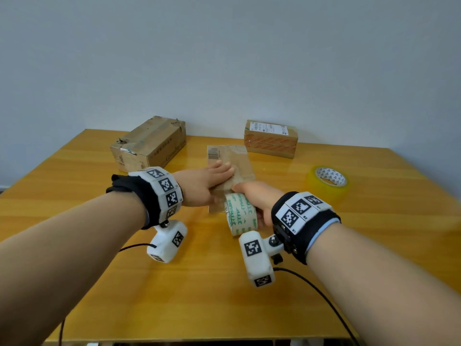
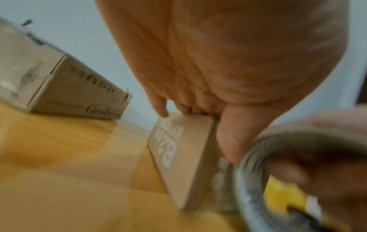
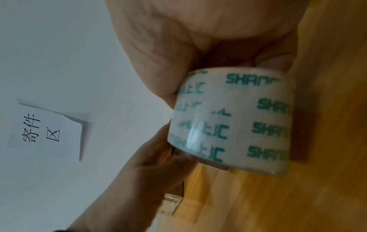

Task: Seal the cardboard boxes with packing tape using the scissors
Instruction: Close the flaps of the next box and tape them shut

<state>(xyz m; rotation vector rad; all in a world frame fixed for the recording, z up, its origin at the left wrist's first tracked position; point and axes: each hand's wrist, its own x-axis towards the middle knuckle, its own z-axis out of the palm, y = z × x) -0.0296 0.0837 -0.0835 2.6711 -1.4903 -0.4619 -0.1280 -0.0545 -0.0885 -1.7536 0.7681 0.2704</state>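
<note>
A flat cardboard box [image 1: 232,168] lies mid-table, its side face printed in white [image 2: 178,150]. My left hand [image 1: 209,178] lies flat on its top, fingers straight [image 2: 186,108], thumb down along the near edge. My right hand [image 1: 252,196] grips a white tape roll with green print [image 1: 240,213] [image 3: 236,124] at the box's near end; the roll's core [image 2: 256,180] shows close up in the left wrist view. No scissors are in view.
A worn long carton [image 1: 149,143] [image 2: 65,87] stands at the back left and a taped box with a label [image 1: 272,138] at the back right. A second, yellowish tape roll [image 1: 328,182] lies on the right of the wooden table [image 1: 99,221]. A paper sign [image 3: 47,131] hangs on the wall.
</note>
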